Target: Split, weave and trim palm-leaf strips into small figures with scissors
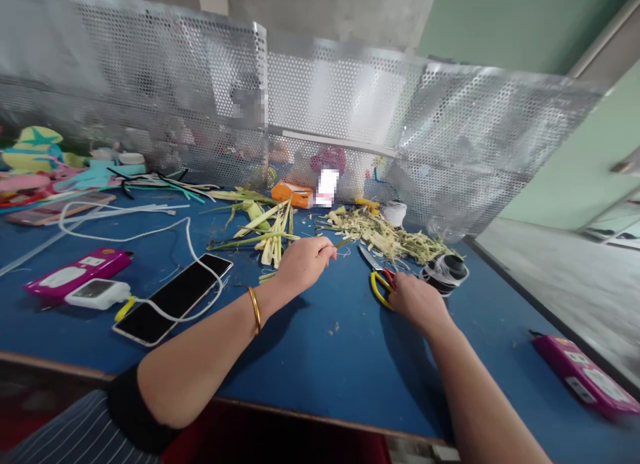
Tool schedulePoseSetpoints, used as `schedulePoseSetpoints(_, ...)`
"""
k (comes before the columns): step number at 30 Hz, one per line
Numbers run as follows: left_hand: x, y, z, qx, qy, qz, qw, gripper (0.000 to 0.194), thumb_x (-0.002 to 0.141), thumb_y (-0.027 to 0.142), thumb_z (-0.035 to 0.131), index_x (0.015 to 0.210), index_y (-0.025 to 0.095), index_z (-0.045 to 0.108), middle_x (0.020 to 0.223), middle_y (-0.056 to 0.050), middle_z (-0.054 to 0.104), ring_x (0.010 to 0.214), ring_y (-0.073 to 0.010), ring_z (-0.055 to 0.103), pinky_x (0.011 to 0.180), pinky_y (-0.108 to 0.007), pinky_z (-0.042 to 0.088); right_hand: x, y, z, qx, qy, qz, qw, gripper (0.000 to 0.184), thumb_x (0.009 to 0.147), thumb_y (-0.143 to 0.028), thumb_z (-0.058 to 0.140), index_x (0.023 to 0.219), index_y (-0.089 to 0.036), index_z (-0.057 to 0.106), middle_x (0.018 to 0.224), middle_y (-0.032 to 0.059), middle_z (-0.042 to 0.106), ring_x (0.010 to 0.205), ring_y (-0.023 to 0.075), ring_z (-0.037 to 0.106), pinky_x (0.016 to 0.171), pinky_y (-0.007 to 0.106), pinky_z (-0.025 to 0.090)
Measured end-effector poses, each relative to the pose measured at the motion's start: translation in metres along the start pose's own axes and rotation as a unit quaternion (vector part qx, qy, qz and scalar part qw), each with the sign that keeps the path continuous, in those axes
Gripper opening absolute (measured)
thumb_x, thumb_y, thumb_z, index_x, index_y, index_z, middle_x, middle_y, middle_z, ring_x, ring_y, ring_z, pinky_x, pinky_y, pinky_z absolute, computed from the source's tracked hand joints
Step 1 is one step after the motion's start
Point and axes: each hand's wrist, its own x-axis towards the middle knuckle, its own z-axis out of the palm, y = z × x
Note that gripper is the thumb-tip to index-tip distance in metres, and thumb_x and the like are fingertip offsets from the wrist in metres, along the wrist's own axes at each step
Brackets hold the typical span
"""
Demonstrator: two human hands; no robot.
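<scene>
Plant scraps [385,236] lie beyond the hands, a thread spool [453,268] beside the right; a cable [219,292] crosses a phone [175,301] at left. The blue counter [320,364] meets a perforated screen [345,94]. The left hand [306,259] pinches a thin stalk [344,243] slanting away rightward; the right hand [417,301] closes on scissors [382,279] mid-counter, blades pointing away leftward.

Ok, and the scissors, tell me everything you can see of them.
The scissors have shiny, metal-looking blades and a yellow and red handle, with one yellow loop in plain view. Their tips point away from you, slightly left, toward the plant scraps. Your right hand is at the red part, covering some of it. They're low over the blue table; I can't tell whether they touch it.
</scene>
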Motion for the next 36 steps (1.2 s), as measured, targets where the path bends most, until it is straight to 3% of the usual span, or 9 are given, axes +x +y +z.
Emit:
schedulePoseSetpoints(6,-0.001,-0.003,0.008,-0.014,-0.028,-0.03,0.999,0.023,0.084,0.024,0.049,0.067,0.02,0.064,0.062,0.0,0.063,0.053,-0.0122,0.051,0.054,-0.023,0.03,-0.012,-0.037,-0.009,0.038,-0.018,-0.007,0.999,0.006,0.074,-0.021,0.06,0.074,-0.018,0.065,0.068,0.0102,0.069,0.06,0.0226,0.065,0.048,0.028,0.031)
schedulePoseSetpoints(11,-0.001,-0.005,0.01,-0.021,-0.023,-0.027,0.999,0.024,0.085,0.025,0.048,0.067,0.02,0.063,0.061,0.001,0.061,0.052,-0.0125,0.051,0.053,-0.023,0.03,-0.024,-0.065,-0.015,0.108,0.015,-0.064,0.992,0.018,0.086,-0.033,0.057,0.096,-0.021,0.066,0.093,0.0067,0.069,0.073,0.018,0.066,0.059,0.026,0.041)
schedulePoseSetpoints(15,-0.002,-0.003,0.011,-0.025,-0.025,-0.011,0.999,0.023,0.084,0.023,0.049,0.066,0.019,0.063,0.061,0.0,0.062,0.053,-0.0125,0.051,0.053,-0.024,0.031,-0.013,-0.026,-0.025,0.087,0.146,-0.033,0.985,0.025,0.089,-0.033,0.056,0.104,-0.017,0.068,0.106,0.0121,0.065,0.084,0.0223,0.064,0.07,0.031,0.045)
schedulePoseSetpoints(17,-0.003,-0.001,0.011,-0.019,-0.03,-0.007,0.999,0.023,0.084,0.023,0.048,0.067,0.019,0.064,0.061,0.0,0.062,0.053,-0.0125,0.051,0.054,-0.024,0.031,-0.004,0.012,-0.032,0.013,0.226,0.056,0.972,0.034,0.086,-0.035,0.06,0.11,-0.013,0.067,0.109,0.0175,0.064,0.094,0.0296,0.06,0.074,0.036,0.044)
schedulePoseSetpoints(19,-0.003,0.0,0.011,-0.01,-0.035,-0.007,0.999,0.024,0.084,0.024,0.047,0.068,0.019,0.064,0.062,0.0,0.063,0.054,-0.0126,0.052,0.055,-0.024,0.032,0.003,0.046,-0.038,-0.021,0.247,0.125,0.961,0.032,0.084,-0.033,0.061,0.107,-0.013,0.07,0.105,0.0168,0.065,0.093,0.0306,0.059,0.072,0.037,0.043)
schedulePoseSetpoints(21,-0.002,0.001,0.01,-0.001,-0.038,-0.008,0.999,0.026,0.085,0.024,0.046,0.069,0.019,0.065,0.064,0.0,0.064,0.056,-0.0126,0.053,0.056,-0.024,0.033,0.006,0.068,-0.041,-0.017,0.228,0.124,0.966,0.023,0.084,-0.029,0.059,0.098,-0.019,0.074,0.1,0.0106,0.068,0.085,0.0244,0.06,0.068,0.033,0.041)
schedulePoseSetpoints(24,-0.002,0.001,0.01,0.005,-0.036,-0.009,0.999,0.026,0.085,0.026,0.046,0.069,0.019,0.065,0.065,0.001,0.065,0.057,-0.0126,0.054,0.057,-0.025,0.034,0.006,0.069,-0.038,-0.074,0.158,0.03,0.984,0.022,0.089,-0.027,0.054,0.092,-0.025,0.075,0.094,0.004,0.07,0.081,0.0189,0.061,0.069,0.031,0.038)
schedulePoseSetpoints(28,-0.002,-0.001,0.011,0.011,-0.036,-0.008,0.999,0.026,0.084,0.025,0.045,0.069,0.019,0.065,0.064,0.001,0.065,0.057,-0.0124,0.054,0.057,-0.026,0.034,0.011,0.046,-0.03,-0.161,0.104,-0.057,0.98,0.018,0.087,-0.027,0.059,0.081,-0.021,0.075,0.09,0.0089,0.069,0.091,0.0243,0.058,0.077,0.035,0.034)
schedulePoseSetpoints(36,-0.002,-0.003,0.012,0.012,-0.044,-0.007,0.999,0.026,0.085,0.024,0.045,0.07,0.019,0.066,0.065,0.0,0.065,0.057,-0.012,0.054,0.057,-0.025,0.035,0.025,0.037,-0.008,-0.201,0.088,-0.052,0.974,0.022,0.085,-0.013,0.055,0.071,-0.014,0.072,0.084,0.0154,0.066,0.085,0.0271,0.054,0.073,0.038,0.029)
